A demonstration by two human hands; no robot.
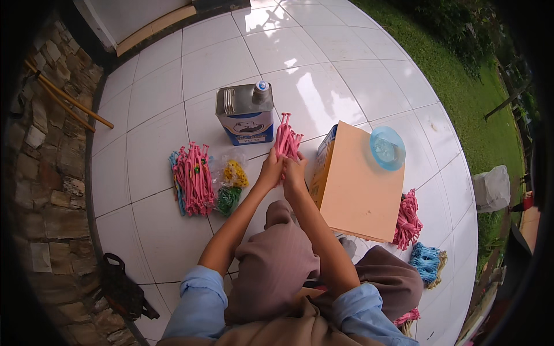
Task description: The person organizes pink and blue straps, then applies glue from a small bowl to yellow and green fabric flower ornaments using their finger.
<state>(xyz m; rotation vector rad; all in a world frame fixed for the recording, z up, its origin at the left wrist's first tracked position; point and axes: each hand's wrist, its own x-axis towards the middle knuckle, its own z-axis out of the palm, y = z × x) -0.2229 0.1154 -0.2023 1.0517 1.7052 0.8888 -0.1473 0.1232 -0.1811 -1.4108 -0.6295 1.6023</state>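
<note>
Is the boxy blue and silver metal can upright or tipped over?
Upright: the can stands on the white floor tiles, its metal handle and round white and blue cap on top.

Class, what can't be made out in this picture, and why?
All in the head view:
- Lower parts of the held pink strands: hidden by the left hand and right hand.
- Part of the lower-right pink bundle: hidden by clothing.
- Clear contents of the blue bowl: too small to identify.
</note>
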